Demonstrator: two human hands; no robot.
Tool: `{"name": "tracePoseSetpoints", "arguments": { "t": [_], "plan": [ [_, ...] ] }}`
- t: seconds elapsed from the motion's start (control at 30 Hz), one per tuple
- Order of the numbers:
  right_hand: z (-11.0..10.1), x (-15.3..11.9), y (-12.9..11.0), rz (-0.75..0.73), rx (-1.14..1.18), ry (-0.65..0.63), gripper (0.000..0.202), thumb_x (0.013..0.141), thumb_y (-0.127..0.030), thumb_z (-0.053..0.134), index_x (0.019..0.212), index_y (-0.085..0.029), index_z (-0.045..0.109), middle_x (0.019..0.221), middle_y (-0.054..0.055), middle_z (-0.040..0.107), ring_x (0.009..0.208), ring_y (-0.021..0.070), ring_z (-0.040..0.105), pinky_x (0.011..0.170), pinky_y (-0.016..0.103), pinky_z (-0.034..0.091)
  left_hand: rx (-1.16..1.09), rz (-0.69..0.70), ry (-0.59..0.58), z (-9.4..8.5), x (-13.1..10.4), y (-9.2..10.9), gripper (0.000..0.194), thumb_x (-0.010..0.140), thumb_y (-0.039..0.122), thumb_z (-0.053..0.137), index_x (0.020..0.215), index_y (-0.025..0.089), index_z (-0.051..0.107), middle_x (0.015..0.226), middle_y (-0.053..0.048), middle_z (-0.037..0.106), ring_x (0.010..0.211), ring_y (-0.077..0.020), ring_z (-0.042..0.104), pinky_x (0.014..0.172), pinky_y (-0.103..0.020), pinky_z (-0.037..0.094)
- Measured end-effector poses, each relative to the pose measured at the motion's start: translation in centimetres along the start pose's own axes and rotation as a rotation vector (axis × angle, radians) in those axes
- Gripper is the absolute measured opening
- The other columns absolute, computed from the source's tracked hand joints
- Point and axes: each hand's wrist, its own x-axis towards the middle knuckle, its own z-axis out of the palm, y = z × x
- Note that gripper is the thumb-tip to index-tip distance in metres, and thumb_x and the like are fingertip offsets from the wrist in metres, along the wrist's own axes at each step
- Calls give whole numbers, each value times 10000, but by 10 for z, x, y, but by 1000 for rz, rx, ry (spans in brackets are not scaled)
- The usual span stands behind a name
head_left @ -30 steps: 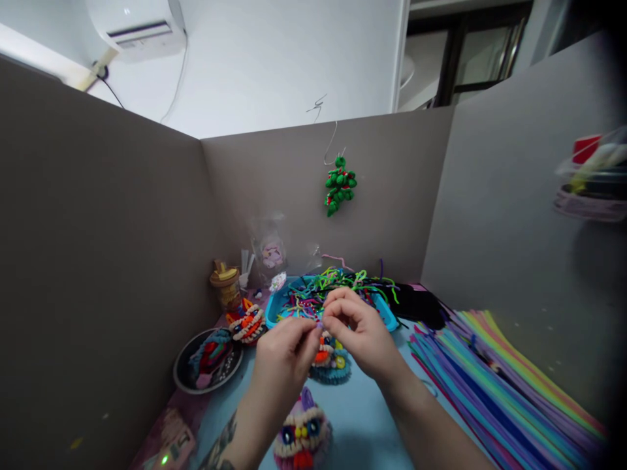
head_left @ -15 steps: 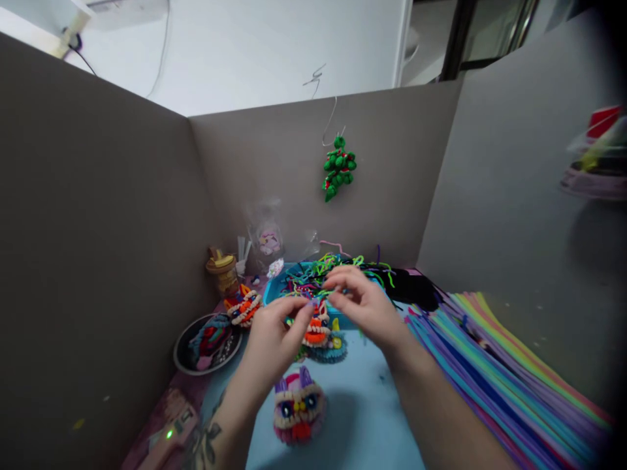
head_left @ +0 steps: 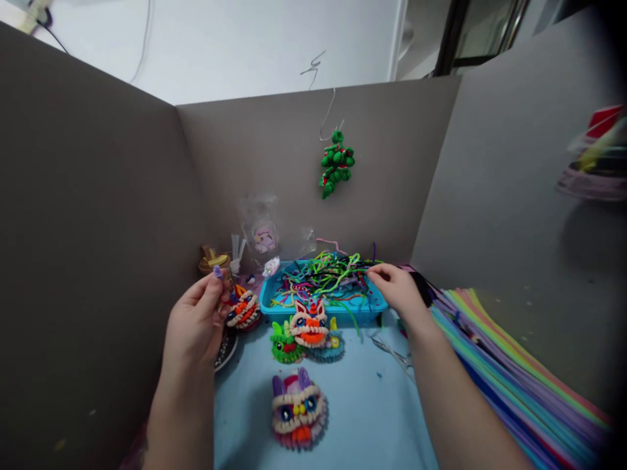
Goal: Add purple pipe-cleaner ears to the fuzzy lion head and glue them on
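Raised at the left, my left hand (head_left: 196, 320) pinches a small purple fuzzy piece (head_left: 218, 271) between thumb and fingertips. My right hand (head_left: 396, 287) is over the right end of a blue tray (head_left: 323, 314), its fingers pressed together; what they hold, if anything, is hidden. Heaped in that tray are pipe cleaner scraps (head_left: 337, 267). A pipe cleaner lion head (head_left: 300, 411) with purple ears stands on the blue mat at the front. Behind it sit an orange-and-cream lion head (head_left: 311, 326), a green one (head_left: 287, 343) and a blue one (head_left: 329, 346).
Long pipe cleaners (head_left: 504, 365) lie in a bundle at the right. Scissors (head_left: 394, 352) rest by my right wrist. Another orange head (head_left: 243, 310) and a partly hidden bowl (head_left: 226, 349) are at the left. A green ornament (head_left: 337, 163) hangs on the grey back panel (head_left: 259, 150).
My hands have moved apart from the middle: the left to the left with the purple piece, the right to the tray's right end. The heads behind and the scissors now show.
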Motion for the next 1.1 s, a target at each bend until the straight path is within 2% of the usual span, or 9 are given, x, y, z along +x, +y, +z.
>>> {"name": "tracePoseSetpoints", "arguments": {
  "t": [0.13,0.2,0.3,0.43,0.6,0.77,0.93,1.1],
  "plan": [
    [30,7,-9,-7,-249,-304,159,886,-239,544,872,-154,677,872,51,696,816,161,636,755,281,499,-9,-5,-24,-5,3,3,465,428,309,905,813,129,717,624,27,599,508,-46,471,355,-99,347],
    [49,16,-13,15,-393,-440,172,907,-284,575,984,-147,642,998,56,663,882,175,632,796,357,519,-9,-9,-34,-8,4,3,467,433,315,904,816,127,713,643,24,605,518,-49,483,360,-102,359],
    [75,30,-17,53,-562,-607,270,914,-306,577,1141,-160,585,1148,80,607,970,204,620,817,396,530,1,-17,-20,-12,5,4,478,436,329,903,827,132,709,695,12,628,544,-60,517,375,-113,388],
    [93,40,-11,64,-688,-738,318,911,-303,582,1182,-139,562,1180,99,590,994,220,613,831,415,528,15,12,-3,-19,6,7,483,466,330,893,869,142,705,756,1,643,576,-69,539,389,-120,399],
    [95,42,9,16,-703,-838,298,920,-306,567,1181,-161,565,1190,85,588,999,218,610,835,417,527,5,99,23,-25,8,9,418,531,343,862,860,142,701,721,6,631,567,-62,518,395,-120,371],
    [93,44,26,-11,-623,-858,260,931,-304,549,1158,-181,581,1188,81,593,985,204,612,835,399,528,33,137,47,-25,6,10,408,551,343,848,875,143,700,710,4,652,555,-68,524,413,-142,369],
    [82,54,34,-16,-489,-741,286,921,-304,565,1171,-164,571,1185,83,591,997,215,610,838,418,525,50,175,41,-24,5,11,385,570,357,840,863,149,702,690,8,648,550,-67,515,428,-146,373],
    [71,62,33,22,-267,-620,283,921,-300,567,1161,-150,569,1139,78,607,950,202,624,800,398,539,67,177,12,-23,5,7,369,592,356,832,872,152,704,683,9,646,538,-62,501,434,-147,360]
  ]
}}
